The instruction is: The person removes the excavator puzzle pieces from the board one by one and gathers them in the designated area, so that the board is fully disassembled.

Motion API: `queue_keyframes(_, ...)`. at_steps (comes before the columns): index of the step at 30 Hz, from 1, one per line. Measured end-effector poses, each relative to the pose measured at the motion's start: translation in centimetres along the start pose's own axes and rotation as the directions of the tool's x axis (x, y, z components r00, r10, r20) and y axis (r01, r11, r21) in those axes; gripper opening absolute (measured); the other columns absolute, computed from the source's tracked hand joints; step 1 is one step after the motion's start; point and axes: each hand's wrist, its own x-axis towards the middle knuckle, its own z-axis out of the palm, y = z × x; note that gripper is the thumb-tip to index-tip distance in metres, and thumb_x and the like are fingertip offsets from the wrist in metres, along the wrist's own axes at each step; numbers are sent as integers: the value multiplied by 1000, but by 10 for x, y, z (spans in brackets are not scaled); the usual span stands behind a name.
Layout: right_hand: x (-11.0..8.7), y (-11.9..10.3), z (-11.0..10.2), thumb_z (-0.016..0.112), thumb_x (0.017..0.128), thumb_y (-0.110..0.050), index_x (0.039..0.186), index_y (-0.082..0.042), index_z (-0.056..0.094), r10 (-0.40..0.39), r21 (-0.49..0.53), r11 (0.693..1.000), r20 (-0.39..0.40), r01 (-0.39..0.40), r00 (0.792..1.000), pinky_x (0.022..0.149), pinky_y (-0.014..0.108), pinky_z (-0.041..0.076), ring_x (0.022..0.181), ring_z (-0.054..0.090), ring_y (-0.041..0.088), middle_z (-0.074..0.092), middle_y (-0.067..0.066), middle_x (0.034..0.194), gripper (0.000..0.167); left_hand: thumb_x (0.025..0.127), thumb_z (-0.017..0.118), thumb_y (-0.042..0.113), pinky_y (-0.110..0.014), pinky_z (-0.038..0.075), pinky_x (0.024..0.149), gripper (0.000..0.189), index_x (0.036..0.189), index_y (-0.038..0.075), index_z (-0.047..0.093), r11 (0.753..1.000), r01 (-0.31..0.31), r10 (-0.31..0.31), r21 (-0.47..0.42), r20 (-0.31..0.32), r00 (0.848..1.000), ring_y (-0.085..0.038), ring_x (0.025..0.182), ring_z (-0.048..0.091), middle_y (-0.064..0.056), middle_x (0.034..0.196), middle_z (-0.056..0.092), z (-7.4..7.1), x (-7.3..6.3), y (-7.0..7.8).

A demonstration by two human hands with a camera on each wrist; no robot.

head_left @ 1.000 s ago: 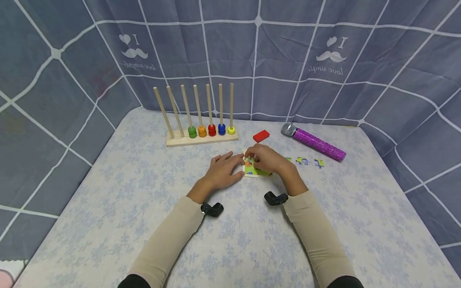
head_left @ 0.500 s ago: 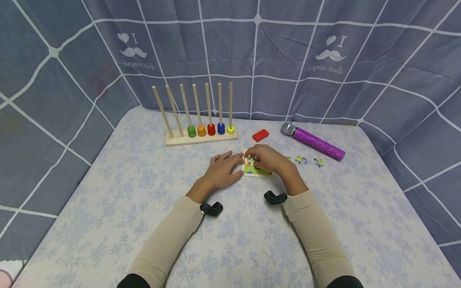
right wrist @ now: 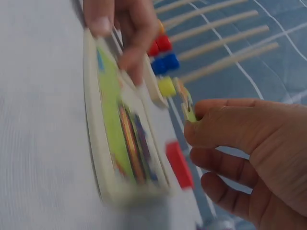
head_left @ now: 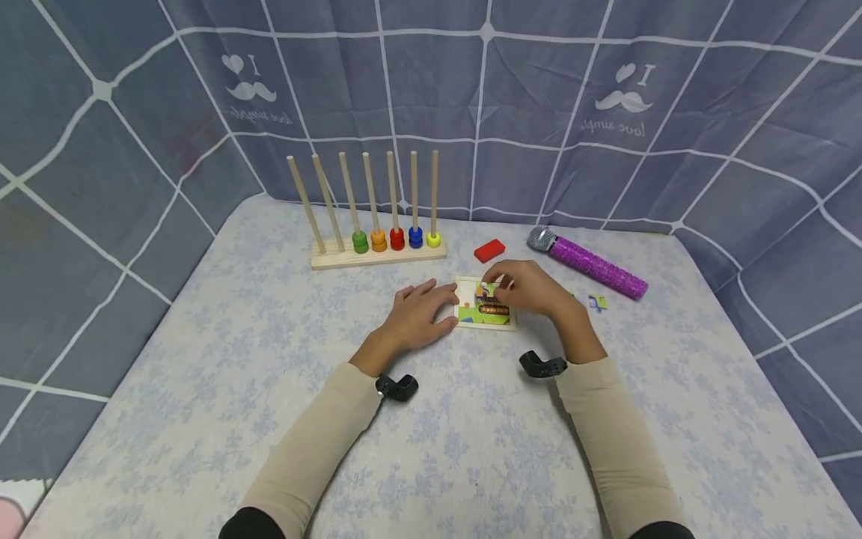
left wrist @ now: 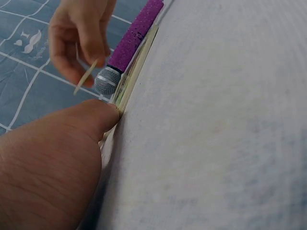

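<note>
Pinching a puzzle piece [left wrist: 85,77] between thumb and fingertips of the right grip [head_left: 532,288], gap down to piece thickness, raised over the puzzle tray [head_left: 468,289]. Resting the left grip [head_left: 419,318] against the tray's left edge with loosely extended fingers, clamping nothing. On the desk [head_left: 444,457], right of tray: loose pieces [head_left: 597,302]. Farther back: peg stand [head_left: 377,259] with coloured rings [head_left: 397,239], red block [head_left: 489,250], purple microphone [head_left: 595,266].
</note>
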Motion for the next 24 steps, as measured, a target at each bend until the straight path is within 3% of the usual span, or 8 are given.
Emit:
queue_keyframes(6,-44,23,-19,66,93,1,115,-3,71,54,-57,997,-27,-56,998,85,48,51,97,65,29,71,12,112,23,101,58,43,-56,15,114,36,132,24,58,1000,3,-3,-5,-1,1000,-27,150,24,6,160,38,0,1,2)
queue_keyframes(12,-80,40,-20,67,93,2,116,-4,72,95,-138,986,-2,-94,995,81,47,52,96,66,28,71,12,114,24,101,59,42,-56,16,114,36,133,24,58,1000,9,-9,-5,-4,1000,-27,150,24,6,159,39,-2,0,2)
queue_keyframes(24,-87,45,-15,70,85,10,98,-3,75,-30,-211,977,-41,21,999,76,42,54,85,66,23,70,6,97,19,101,59,41,-56,16,114,36,133,24,58,1000,15,-15,-13,7,1000,-27,150,24,7,159,39,-3,0,4)
